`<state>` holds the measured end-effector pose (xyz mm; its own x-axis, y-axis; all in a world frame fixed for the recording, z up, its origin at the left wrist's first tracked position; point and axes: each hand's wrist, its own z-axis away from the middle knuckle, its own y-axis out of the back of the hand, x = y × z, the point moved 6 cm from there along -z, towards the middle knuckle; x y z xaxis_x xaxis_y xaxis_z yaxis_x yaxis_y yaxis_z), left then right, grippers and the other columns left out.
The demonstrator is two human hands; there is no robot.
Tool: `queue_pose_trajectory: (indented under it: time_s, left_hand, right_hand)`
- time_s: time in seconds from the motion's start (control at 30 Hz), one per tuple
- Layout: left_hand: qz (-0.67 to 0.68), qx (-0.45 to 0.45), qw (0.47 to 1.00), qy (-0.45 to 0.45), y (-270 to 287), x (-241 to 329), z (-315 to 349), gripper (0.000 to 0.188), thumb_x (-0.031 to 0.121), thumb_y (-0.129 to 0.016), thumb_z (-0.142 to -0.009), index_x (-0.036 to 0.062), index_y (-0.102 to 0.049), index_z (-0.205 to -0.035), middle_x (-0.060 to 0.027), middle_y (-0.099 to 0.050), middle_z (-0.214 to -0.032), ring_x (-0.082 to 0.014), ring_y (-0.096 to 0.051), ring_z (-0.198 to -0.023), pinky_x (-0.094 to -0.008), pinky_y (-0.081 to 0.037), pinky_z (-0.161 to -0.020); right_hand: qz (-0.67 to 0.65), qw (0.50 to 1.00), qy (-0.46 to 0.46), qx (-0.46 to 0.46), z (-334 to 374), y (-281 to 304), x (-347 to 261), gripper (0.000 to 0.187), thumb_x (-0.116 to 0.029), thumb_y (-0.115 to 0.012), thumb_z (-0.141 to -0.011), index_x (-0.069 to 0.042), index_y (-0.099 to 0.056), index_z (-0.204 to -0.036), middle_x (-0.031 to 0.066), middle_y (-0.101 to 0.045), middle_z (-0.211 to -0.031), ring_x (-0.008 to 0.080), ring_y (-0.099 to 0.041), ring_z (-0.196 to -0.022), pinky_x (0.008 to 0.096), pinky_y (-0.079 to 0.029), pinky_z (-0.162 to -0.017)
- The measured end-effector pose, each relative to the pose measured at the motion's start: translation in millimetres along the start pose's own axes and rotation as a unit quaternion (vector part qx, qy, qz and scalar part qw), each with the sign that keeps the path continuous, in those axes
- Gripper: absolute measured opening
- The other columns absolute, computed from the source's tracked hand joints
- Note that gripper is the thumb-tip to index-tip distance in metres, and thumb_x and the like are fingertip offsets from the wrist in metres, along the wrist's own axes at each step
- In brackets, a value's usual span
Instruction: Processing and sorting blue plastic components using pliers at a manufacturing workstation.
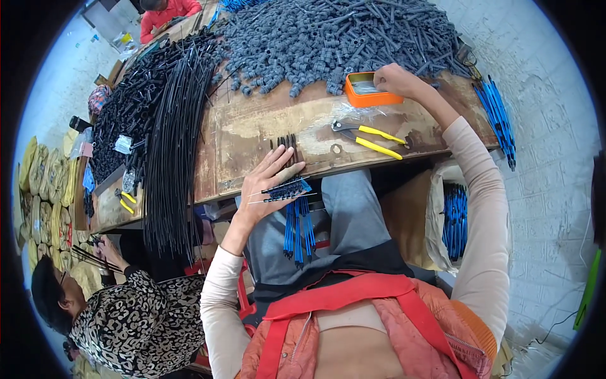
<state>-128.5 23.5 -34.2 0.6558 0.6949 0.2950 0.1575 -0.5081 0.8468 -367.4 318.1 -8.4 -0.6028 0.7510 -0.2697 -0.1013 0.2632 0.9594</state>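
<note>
My left hand [268,177] lies flat at the table's front edge, its fingers stretched over a row of slim rods [298,237]. Black ends of the rods poke out beyond the fingers; their blue lower parts hang over the edge above my lap. Thin metal wires cross the row beside the thumb. At the far right my right hand [392,81] reaches into an orange tin [375,100] that holds thin silvery pieces. Its fingertips are drawn together, and what they hold is hidden. Between the hands, on the table, rest pliers [372,138] with yellow handles.
Grey plastic fittings [303,47] are heaped along the back. Long black rods [177,139] and black parts cover the left side. Blue rods [497,117] overhang the right edge; more fill a sack [435,221]. A person [139,309] works at left, another [167,16] at the far end.
</note>
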Motion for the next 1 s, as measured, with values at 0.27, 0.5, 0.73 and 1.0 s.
queue_pose_trajectory:
  time_s: [0.27, 0.5, 0.73, 1.0]
  left_hand:
    - [0.003, 0.018, 1.0, -0.019, 3.3, -1.8, 2.6, 0.054, 0.03, -0.08, -0.071, 0.0169, -0.066, -0.121, -0.0092, -0.054, -0.137, -0.0285, -0.049, -0.129, -0.0415, -0.04, -0.109]
    - [0.027, 0.031, 0.999, -0.014, -2.6, -7.4, 9.1, 0.058, 0.031, -0.078, -0.071, 0.0211, -0.063, -0.126, -0.0065, -0.051, -0.141, -0.0279, -0.045, -0.132, -0.0406, -0.038, -0.11]
    - [0.066, 0.064, 0.996, -0.012, 0.3, -14.7, 12.0, 0.054, 0.03, -0.08, -0.069, 0.0164, -0.066, -0.12, -0.0086, -0.054, -0.138, -0.0292, -0.048, -0.129, -0.0408, -0.04, -0.108]
    - [0.056, 0.022, 0.998, -0.001, -3.5, -17.1, 13.1, 0.064, 0.031, -0.081, -0.064, 0.0191, -0.063, -0.125, -0.0067, -0.051, -0.14, -0.0281, -0.044, -0.133, -0.0408, -0.038, -0.111]
  right_hand:
    - [0.016, 1.0, 0.013, 0.024, 1.1, -2.4, 3.5, 0.017, -0.008, -0.064, -0.075, -0.001, -0.071, -0.089, 0.017, -0.069, -0.083, 0.0304, -0.067, -0.079, 0.036, -0.052, -0.075]
    - [0.08, 0.997, -0.013, -0.013, 0.5, 21.1, -20.3, 0.015, -0.009, -0.064, -0.077, -0.001, -0.071, -0.089, 0.0162, -0.069, -0.086, 0.0318, -0.067, -0.081, 0.0358, -0.052, -0.074]
    - [-0.063, 0.983, 0.134, 0.112, 20.5, -23.6, -167.3, 0.025, -0.006, -0.06, -0.083, -0.006, -0.067, -0.106, 0.0135, -0.063, -0.088, 0.033, -0.063, -0.085, 0.0392, -0.051, -0.072]
    - [0.029, 0.981, 0.157, 0.108, 22.3, -84.3, -207.6, 0.038, -0.009, -0.059, -0.082, -0.01, -0.062, -0.12, 0.0157, -0.058, -0.094, 0.0365, -0.063, -0.083, 0.0452, -0.051, -0.07]
